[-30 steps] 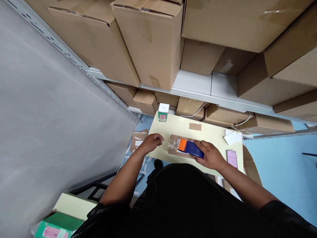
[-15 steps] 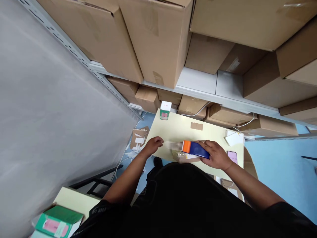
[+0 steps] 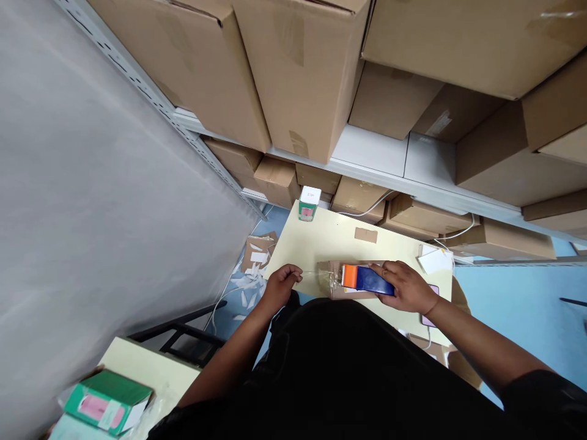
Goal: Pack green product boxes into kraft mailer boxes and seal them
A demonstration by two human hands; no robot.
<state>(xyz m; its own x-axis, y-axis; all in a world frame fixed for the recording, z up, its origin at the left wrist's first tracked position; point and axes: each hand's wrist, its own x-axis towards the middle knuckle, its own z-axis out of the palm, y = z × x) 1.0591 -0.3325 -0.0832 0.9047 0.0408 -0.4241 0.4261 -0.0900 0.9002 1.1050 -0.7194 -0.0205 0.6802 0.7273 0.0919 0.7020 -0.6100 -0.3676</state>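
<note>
Apparently pinching clear tape point(image 3: 316, 272) between left fingers point(image 3: 291, 269); gripping tape dispenser point(image 3: 362, 278) over cardboard point(image 3: 367, 296) on desk point(image 3: 321, 239) with right fingers point(image 3: 389, 267) round blue end point(image 3: 381, 283): probably stiff, light, best held there, away from teeth point(image 3: 343, 276).

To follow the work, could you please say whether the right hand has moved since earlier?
Yes: the right hand has moved rightward, judged against the small flat cardboard piece.

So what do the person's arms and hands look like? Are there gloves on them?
No gloves! The left hand and right hand are both bare, and I see no watch or bracelet on either wrist. The forearms are uncovered too. Higher up, the right sleeve is short and plain black, matching the black shirt. Rings would be too small to tell.
</note>
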